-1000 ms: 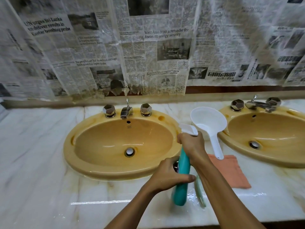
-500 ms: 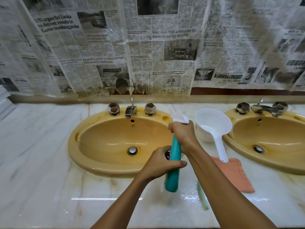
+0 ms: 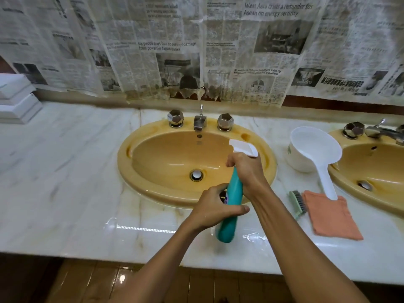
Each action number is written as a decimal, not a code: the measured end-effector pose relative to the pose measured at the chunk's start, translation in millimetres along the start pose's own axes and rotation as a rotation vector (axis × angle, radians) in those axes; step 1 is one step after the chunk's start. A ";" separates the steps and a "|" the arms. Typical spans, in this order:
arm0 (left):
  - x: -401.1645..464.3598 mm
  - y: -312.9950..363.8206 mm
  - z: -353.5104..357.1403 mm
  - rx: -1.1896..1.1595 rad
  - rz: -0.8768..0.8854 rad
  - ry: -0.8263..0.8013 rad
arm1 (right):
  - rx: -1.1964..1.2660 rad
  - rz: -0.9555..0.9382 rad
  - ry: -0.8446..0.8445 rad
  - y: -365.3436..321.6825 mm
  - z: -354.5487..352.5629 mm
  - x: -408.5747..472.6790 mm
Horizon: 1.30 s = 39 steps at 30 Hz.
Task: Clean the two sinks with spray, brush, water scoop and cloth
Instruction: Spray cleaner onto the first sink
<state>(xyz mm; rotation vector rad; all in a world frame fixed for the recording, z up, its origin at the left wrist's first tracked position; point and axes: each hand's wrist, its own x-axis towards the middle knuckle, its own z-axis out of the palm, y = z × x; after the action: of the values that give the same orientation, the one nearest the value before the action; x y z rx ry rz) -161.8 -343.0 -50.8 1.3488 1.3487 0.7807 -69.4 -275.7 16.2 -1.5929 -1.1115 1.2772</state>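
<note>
A teal spray bottle [image 3: 231,213] with a white trigger head is held over the front rim of the left yellow sink [image 3: 140,154]. My right hand [image 3: 246,169] grips its neck under the trigger head, whose nozzle points into the basin. My left hand [image 3: 215,207] holds the bottle's body lower down. The right yellow sink [image 3: 391,206] is partly cut off at the frame edge. Between the sinks lie a white water scoop [image 3: 314,149], a green brush [image 3: 296,201] and an orange cloth [image 3: 330,217]; the scoop's handle rests on the cloth.
The marble counter [image 3: 65,182] runs wide to the left of the sink. Chrome taps and a spout [image 3: 200,121] stand at the back of the left sink. Newspaper [image 3: 166,47] covers the wall. White stepped trim [image 3: 15,99] sits at far left. Brown floor tiles [image 3: 87,283] lie below.
The bottle has been lifted and carried left and forward, from the counter to over the left sink's front rim. The view has shifted left, revealing the brush beside the cloth.
</note>
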 end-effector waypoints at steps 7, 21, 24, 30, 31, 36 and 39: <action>-29.6 -25.7 -5.5 0.007 -0.025 -0.008 | -0.096 0.079 -0.082 23.1 25.3 -15.5; -59.7 -40.6 33.5 -0.007 -0.162 0.063 | -0.222 0.147 -0.235 51.3 20.5 -29.4; -63.0 -39.7 35.4 0.005 -0.168 0.074 | -0.239 0.141 -0.267 52.2 18.9 -32.4; -68.0 -33.2 39.0 0.028 -0.168 0.071 | -0.188 0.143 -0.264 53.2 10.4 -38.0; -67.8 -31.2 39.4 0.044 -0.160 0.065 | -0.167 0.140 -0.265 52.7 6.3 -38.7; -62.1 -17.8 51.2 0.079 -0.120 0.028 | -0.111 0.120 -0.234 50.5 -17.2 -38.8; -56.1 -9.7 57.6 0.108 -0.080 -0.013 | -0.100 0.105 -0.198 47.6 -36.7 -43.5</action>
<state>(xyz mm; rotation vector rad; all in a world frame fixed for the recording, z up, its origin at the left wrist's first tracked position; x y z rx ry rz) -119.4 -410.9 -63.0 1.3724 1.4429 0.6516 -30.8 -333.5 -9.7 -1.6442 -1.2442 1.4954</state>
